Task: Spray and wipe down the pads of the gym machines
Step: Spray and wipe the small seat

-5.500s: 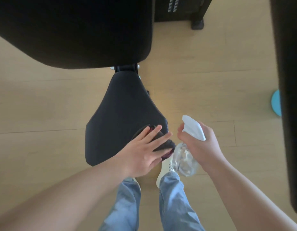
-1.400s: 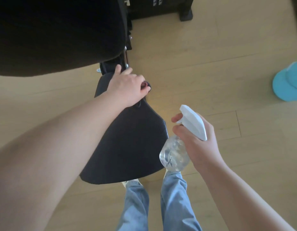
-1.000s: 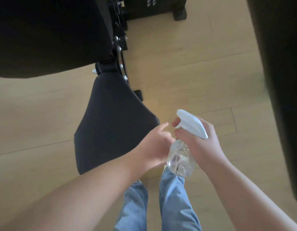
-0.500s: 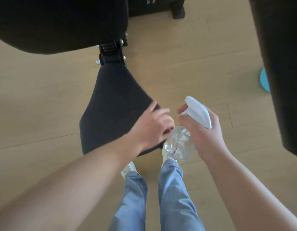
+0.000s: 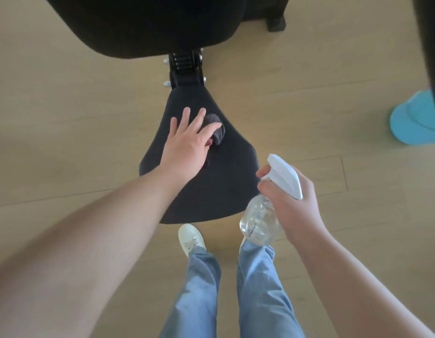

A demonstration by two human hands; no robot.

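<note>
Since a moment ago the left hand has slid from the seat pad's near corner toward its narrow end. Its fingers are spread flat, pressing a dark cloth onto the pad. The right hand grips the spray bottle, fingers curled round its neck, just beside the pad's right edge.
</note>
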